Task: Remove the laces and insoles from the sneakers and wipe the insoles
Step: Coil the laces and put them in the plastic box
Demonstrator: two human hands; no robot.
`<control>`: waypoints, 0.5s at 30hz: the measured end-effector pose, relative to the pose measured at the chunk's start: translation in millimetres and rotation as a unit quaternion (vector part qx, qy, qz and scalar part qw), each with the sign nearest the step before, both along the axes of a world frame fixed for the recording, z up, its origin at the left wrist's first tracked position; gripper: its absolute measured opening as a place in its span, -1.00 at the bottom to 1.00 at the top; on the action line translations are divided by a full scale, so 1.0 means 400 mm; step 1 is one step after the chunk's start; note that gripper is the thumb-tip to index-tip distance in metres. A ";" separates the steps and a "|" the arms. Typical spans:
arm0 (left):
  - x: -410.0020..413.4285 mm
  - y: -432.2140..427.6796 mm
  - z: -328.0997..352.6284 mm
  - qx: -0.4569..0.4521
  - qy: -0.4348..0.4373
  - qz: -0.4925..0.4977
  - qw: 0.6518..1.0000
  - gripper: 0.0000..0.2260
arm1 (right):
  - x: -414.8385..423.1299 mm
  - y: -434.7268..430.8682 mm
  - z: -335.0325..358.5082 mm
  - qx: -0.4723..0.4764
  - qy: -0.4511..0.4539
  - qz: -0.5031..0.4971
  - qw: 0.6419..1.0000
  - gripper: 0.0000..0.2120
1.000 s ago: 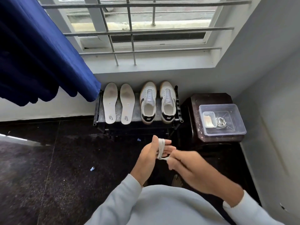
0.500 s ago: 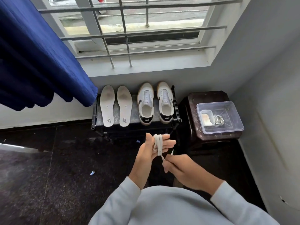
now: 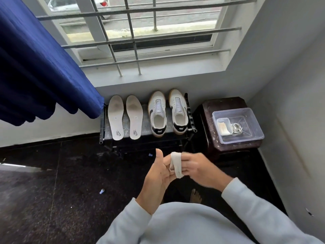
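Note:
A white shoelace [image 3: 175, 164] is wound in a coil around the fingers of my left hand [image 3: 156, 178]. My right hand [image 3: 200, 169] grips the coil from the right side. Two white insoles [image 3: 116, 117] [image 3: 134, 117] lie side by side on the left half of a low black shoe rack [image 3: 103, 124] under the window. Two white sneakers with black heels [image 3: 157, 113] [image 3: 178, 110] stand on its right half, with no laces in them.
A clear plastic box [image 3: 253, 120] on a dark stool [image 3: 221, 103] at the right holds a coiled lace [image 3: 236, 128] and a folded cloth [image 3: 223, 128]. A blue curtain [image 3: 35, 67] hangs at the left. The dark floor has a small blue scrap [image 3: 102, 191]. My bare foot [image 3: 196, 196] shows below my hands.
The loose lace end that my right hand was pulling is gone from sight; the right hand has moved up against the coil on my left fingers. The view has shifted slightly.

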State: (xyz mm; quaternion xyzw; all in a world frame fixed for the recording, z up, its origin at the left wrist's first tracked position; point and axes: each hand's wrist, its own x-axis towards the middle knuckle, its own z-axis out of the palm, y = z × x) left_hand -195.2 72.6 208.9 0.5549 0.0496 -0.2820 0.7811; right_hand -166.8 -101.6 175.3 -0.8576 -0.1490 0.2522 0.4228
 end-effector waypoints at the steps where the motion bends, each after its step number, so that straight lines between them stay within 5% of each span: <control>1: 0.000 0.005 -0.001 -0.003 -0.011 0.027 1.000 -0.18 | -0.033 0.012 -0.007 -0.011 -0.017 0.013 1.000 -0.78; 9: 0.005 0.036 -0.063 0.150 -0.036 0.033 0.987 -0.36 | -0.062 0.052 0.164 0.016 -0.062 0.044 0.997 -0.73; 15: -0.003 0.027 -0.043 0.111 -0.029 -0.049 0.992 -0.16 | 0.080 0.038 0.121 -0.044 -0.086 -0.029 0.995 -0.78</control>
